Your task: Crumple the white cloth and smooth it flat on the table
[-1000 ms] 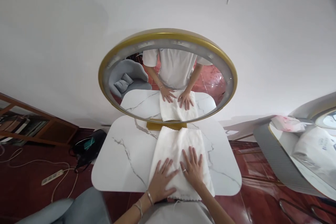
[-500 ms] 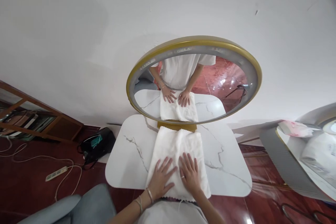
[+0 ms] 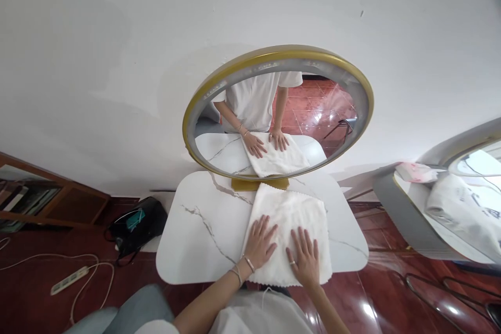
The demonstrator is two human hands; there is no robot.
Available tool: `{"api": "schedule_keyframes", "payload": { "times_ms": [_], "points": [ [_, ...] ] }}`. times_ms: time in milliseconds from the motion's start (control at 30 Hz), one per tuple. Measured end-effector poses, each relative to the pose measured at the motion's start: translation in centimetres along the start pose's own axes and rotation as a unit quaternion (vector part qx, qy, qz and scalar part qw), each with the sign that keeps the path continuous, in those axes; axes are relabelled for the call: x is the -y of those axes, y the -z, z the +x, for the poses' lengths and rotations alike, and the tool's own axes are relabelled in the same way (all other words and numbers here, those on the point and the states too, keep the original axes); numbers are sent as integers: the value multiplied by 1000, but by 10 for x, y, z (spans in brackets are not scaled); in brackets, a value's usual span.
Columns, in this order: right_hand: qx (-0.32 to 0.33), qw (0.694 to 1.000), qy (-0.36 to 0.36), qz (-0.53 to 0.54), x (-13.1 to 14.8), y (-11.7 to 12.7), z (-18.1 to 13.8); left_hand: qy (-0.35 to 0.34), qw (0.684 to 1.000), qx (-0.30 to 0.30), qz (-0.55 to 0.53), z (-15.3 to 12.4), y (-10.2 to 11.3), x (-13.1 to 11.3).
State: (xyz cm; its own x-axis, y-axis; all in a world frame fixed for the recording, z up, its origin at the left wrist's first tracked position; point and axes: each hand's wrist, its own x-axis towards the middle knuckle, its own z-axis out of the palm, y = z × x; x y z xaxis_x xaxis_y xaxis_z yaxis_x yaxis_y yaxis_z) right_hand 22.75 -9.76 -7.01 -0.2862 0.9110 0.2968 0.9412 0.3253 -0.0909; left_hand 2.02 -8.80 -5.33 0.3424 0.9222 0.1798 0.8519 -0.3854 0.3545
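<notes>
A white cloth [image 3: 287, 209] with a scalloped edge lies spread on the white marble-patterned table [image 3: 195, 240], reaching from the mirror's base to the near edge. My left hand [image 3: 259, 244] rests flat on the cloth's left part, fingers stretched and spread. On its right part lies my right hand [image 3: 305, 258], also flat, with the fingers apart and a ring on one of them. Neither hand grips anything. The oval gold-framed mirror [image 3: 274, 104] behind the cloth reflects both hands and the cloth.
A gold base [image 3: 238, 184] carries the mirror at the table's back. To the right stands a second table [image 3: 417, 201] with white items on it. On the red floor at left are a black bag [image 3: 152, 219] and a power strip [image 3: 69, 280]. A grey chair [image 3: 144, 305] is at lower left.
The cloth has shifted right and turned, and it lies flatter, with its middle fold smoothed out. Both hands have moved right with it, farther apart. The camera view has shifted slightly.
</notes>
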Motion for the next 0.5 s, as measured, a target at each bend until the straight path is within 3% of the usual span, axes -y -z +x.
{"api": "schedule_keyframes", "payload": {
  "times_ms": [267,500],
  "points": [
    [7,999,31,15,28,-11,18,25,998,-27,47,-24,11,30],
    [-5,996,25,81,57,-36,85,80,992,-45,88,-49,37,70]
  ]
}}
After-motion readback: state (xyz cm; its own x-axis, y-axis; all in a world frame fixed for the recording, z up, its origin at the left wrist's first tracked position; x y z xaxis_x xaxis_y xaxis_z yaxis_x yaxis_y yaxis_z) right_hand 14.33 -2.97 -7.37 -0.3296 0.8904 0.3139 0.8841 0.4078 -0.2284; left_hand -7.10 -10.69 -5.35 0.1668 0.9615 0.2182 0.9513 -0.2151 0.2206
